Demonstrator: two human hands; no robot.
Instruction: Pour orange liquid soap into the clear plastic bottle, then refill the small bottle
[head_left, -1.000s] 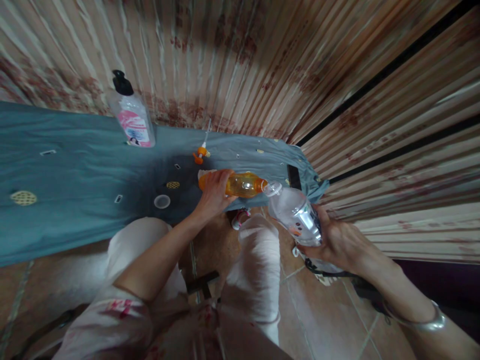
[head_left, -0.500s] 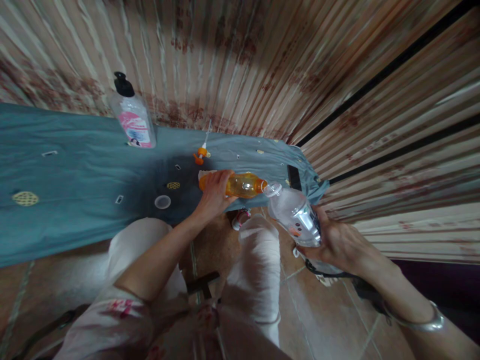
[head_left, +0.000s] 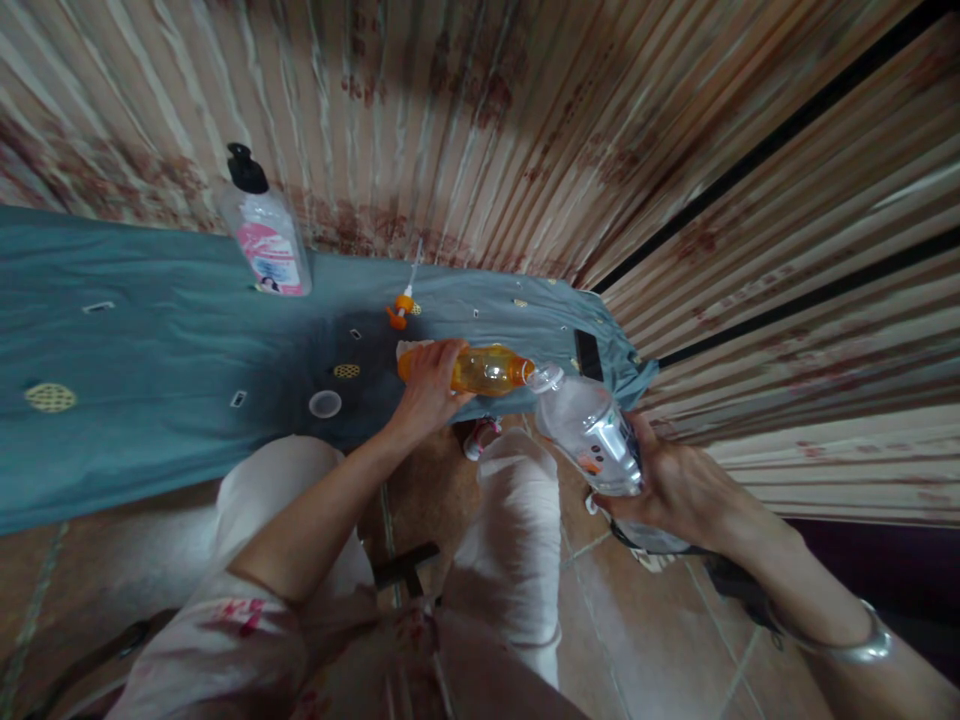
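Orange bottle (head_left: pixel 491 370) meets clear bottle (head_left: pixel 577 412) near the cloth edge (head_left: pixel 514 403).

1. Orange see-through bottle (head_left: pixel 491 370), at centre.
2. Clear bottle (head_left: pixel 571 412) to its right, with silvery and orange markings.
3. Orange pump head (head_left: pixel 400 310), white collar.
4. Far left, pump bottle (head_left: pixel 271 250): clear, black top, pink-and-white label.
5. Teal cloth (head_left: pixel 165 350), scattered yellow ovals, small black-and-white rectangles.
6. Far curtain (head_left: pixel 450 130): beige, reddish-brown floral print.
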